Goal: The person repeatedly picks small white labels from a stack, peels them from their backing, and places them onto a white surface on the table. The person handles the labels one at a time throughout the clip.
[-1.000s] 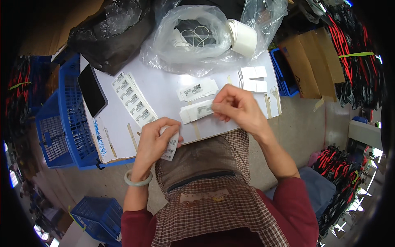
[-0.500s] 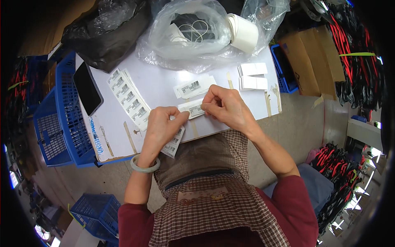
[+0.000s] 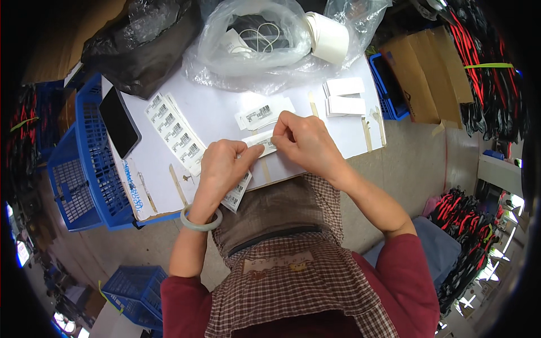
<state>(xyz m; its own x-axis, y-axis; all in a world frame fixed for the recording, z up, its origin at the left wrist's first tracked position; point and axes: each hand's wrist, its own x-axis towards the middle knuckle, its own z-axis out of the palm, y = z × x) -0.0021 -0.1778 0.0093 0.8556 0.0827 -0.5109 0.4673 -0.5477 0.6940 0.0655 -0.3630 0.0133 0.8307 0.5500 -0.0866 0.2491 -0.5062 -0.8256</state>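
A white tag with a barcode sticker (image 3: 267,145) lies between my two hands near the table's front edge. My left hand (image 3: 223,167) is closed, its thumb on the tag's left end. Out from under that hand hangs a strip of barcode stickers (image 3: 237,193), past the table edge. At the tag's right end my right hand (image 3: 309,142) pinches, fingers bent together; its fingertips partly hide what they hold. Just beyond lies a small pile of stickered tags (image 3: 264,112). Blank white tags (image 3: 345,97) are stacked in two groups at the right.
Sheets of barcode stickers (image 3: 176,134) and a dark phone (image 3: 120,122) lie on the left of the white table (image 3: 220,96). Behind are a clear plastic bag (image 3: 248,67) with white cord, a white roll (image 3: 328,38) and a black bag (image 3: 141,50). Blue crates (image 3: 101,152) flank the left.
My right hand has shifted slightly left, now covering more of the tag's right end. The tag tilts a little more, its right end higher. My left hand stays almost in place.
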